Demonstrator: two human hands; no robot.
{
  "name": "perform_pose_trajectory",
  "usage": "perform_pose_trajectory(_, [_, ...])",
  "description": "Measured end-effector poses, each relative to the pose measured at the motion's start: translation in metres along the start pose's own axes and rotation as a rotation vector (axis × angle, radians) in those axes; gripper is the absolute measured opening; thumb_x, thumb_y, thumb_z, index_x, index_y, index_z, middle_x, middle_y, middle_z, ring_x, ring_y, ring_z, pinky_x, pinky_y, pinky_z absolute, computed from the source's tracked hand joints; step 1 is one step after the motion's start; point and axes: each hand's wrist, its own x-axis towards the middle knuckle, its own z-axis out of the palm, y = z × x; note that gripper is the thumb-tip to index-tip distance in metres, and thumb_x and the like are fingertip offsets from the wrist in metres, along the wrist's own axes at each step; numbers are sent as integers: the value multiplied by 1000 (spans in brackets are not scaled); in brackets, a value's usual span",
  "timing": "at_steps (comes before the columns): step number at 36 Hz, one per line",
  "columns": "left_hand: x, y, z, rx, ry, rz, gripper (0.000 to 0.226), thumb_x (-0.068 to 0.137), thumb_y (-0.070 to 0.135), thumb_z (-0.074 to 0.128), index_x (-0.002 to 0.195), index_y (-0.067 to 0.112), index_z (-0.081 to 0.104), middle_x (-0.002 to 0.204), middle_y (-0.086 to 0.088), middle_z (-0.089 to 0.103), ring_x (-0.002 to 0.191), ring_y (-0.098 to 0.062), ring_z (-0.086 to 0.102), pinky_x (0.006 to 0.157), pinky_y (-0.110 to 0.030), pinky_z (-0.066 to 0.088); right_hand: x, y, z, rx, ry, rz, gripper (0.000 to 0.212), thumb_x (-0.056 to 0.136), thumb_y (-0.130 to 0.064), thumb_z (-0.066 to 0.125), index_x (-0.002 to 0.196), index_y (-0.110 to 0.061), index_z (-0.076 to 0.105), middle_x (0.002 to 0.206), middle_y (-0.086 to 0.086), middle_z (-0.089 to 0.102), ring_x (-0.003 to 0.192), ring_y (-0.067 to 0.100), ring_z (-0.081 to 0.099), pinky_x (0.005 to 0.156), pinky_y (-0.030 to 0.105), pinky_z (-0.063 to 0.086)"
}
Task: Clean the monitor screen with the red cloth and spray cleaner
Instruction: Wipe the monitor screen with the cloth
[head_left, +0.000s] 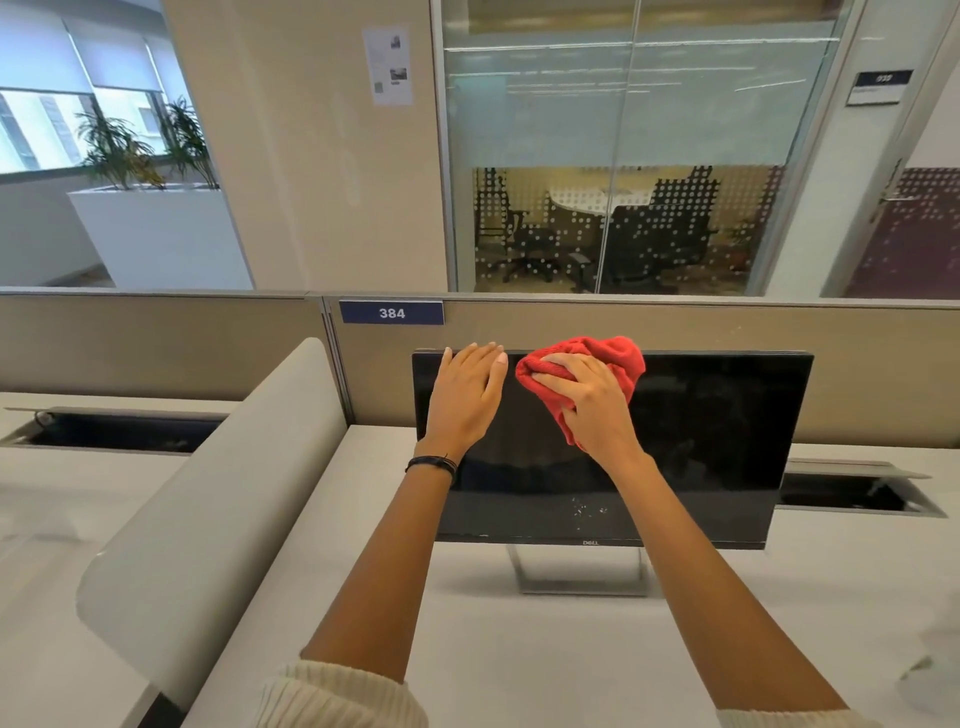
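Note:
A black monitor (717, 431) stands on the desk, its screen dark, with small droplets near the lower middle. My right hand (587, 400) presses a bunched red cloth (618, 358) against the upper middle of the screen. My left hand (465, 400) lies flat with fingers together on the top left part of the monitor, its fingertips at the upper edge. A blurred pale shape at the frame's right edge (935, 670) may be the spray cleaner; I cannot tell.
The pale desk (519, 649) runs under the monitor's metal stand (582, 577). A curved grey divider (208, 509) rises at the left. A beige partition (623, 332) with a "384" label backs the desk. Open cable trays sit left (114, 431) and right (852, 493).

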Motion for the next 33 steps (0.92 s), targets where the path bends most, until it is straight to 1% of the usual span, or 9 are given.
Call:
perform_pose_trajectory(6, [-3,9,10,75,19,40,62,91,47,14,138,18,43,145,0,43,139,-14,31,118,-33,5,-12,20,-4,-29,-30,-7,31,82,-19,55,108,-12,69,111,10,68,103,31,63,94,34,41])
perform_pose_trajectory(9, [-3,8,12,120,72,56,60,92,45,15,135,17,47,140,-1,49,134,-15,38,118,-32,8,-19,33,-4,-38,-41,-13,30,83,-17,58,111,-13,68,113,9,67,105,31,62,96,36,42])
perform_pose_trajectory(12, [-1,8,10,146,88,67,59,93,43,16,131,16,51,135,-1,53,130,-15,43,117,-33,10,-25,44,-6,-38,-53,4,32,81,-10,67,112,-14,67,115,9,66,107,32,61,97,38,42])
perform_pose_trajectory(14, [0,8,10,148,90,60,59,93,44,16,130,17,52,134,-1,54,129,-15,44,117,-33,10,-30,50,-9,-57,-64,2,33,80,-10,68,113,-14,67,116,9,66,108,32,60,98,39,41])
perform_pose_trajectory(18, [-2,9,12,145,111,51,57,93,43,18,130,17,52,133,-2,55,128,-16,45,117,-33,9,-37,61,-19,-87,-81,-15,31,88,-21,51,114,-16,67,117,7,65,109,30,59,99,38,41])
perform_pose_trajectory(22, [-3,10,15,141,138,49,55,94,43,21,129,15,53,132,-4,56,127,-18,47,116,-31,10,-43,72,-27,-105,-33,3,30,84,-15,57,113,-15,67,116,8,65,107,32,59,94,43,45])
perform_pose_trajectory(26, [-8,6,18,138,173,73,60,92,47,19,128,15,54,131,-5,57,126,-20,49,115,-31,12,-51,82,-33,-161,32,-2,35,87,-24,45,111,-12,68,112,11,67,102,35,62,94,40,42])
perform_pose_trajectory(29, [-9,5,21,136,180,74,58,92,47,20,128,15,54,131,-5,57,126,-21,49,115,-32,14,-56,91,-35,-188,82,11,30,84,-18,56,110,-10,67,110,14,67,99,38,63,92,40,42])
perform_pose_trajectory(33, [-7,3,24,130,193,67,56,93,45,22,127,15,54,130,-5,57,125,-22,49,114,-31,13,-62,109,-42,-154,115,125,36,78,-2,68,113,-9,65,114,17,65,104,40,59,91,43,45])
